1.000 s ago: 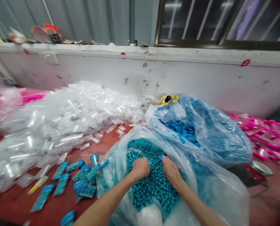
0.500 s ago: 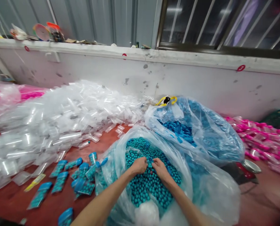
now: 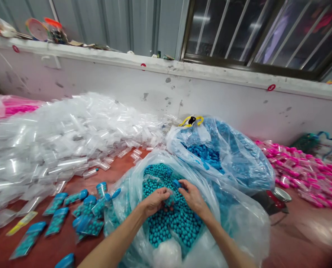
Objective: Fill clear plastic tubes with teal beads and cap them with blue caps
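So that spills land back in the open bag (image 3: 135,180), I'd guess, the left hand (image 3: 155,201) pinches a clear container (image 3: 170,199), the right hand (image 3: 193,197) a blue cap (image 3: 177,183), above teal beads (image 3: 179,222).

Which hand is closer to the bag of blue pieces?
The right hand, on the near side of the bag of blue pieces; the left hand is farther left, over the teal beads.

Lowest blue-capped container (image 3: 65,261) cropped, pink bag (image 3: 21,107) cut off left
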Motion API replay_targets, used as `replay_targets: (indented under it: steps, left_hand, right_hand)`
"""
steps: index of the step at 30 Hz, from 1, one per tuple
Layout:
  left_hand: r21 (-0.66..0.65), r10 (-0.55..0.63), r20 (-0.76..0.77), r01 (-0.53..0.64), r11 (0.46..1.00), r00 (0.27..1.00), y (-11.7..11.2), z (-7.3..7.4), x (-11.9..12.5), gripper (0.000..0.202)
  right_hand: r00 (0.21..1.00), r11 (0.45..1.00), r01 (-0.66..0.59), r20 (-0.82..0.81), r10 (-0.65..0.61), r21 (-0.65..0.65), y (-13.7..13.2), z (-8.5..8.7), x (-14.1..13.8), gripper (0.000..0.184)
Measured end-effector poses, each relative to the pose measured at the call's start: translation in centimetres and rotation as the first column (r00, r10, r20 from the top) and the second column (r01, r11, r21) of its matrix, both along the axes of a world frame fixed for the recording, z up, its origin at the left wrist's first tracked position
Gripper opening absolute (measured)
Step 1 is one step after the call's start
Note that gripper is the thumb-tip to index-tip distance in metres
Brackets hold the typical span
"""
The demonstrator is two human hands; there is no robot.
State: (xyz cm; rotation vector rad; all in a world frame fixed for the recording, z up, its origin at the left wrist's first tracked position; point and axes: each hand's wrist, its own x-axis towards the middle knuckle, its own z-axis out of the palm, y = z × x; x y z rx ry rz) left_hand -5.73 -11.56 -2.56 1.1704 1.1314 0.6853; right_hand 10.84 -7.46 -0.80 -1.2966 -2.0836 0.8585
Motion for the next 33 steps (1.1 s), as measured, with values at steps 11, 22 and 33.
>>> replay_targets:
  steps: [11,22,33]
  left_hand:
    - [0.098,0.187,-0.59,-0.161,0.982,0.785,0.3,-1.5,-1.2,0.007]
    - [-0.01,0.11,-0.158,-0.113,0.994,0.981,-0.3,-1.9,-0.8,0.015]
    - [-0.055,0.178,0.413,-0.171,0.984,0.893,-1.8,-0.2,-0.2,0.037]
  right_hand:
    - [0.662,0.981,0.094,0.726,-0.189,0.17,-2.7,-4.2,-0.1,0.032]
    - [0.976,0.991,0.132,0.173,-0.129,0.0,-3.4,-4.3,-1.7,0.033]
    - [0.997,0.996,-0.003,-0.082,0.011,0.09,-3.7,-0.3,-1.4,0.035]
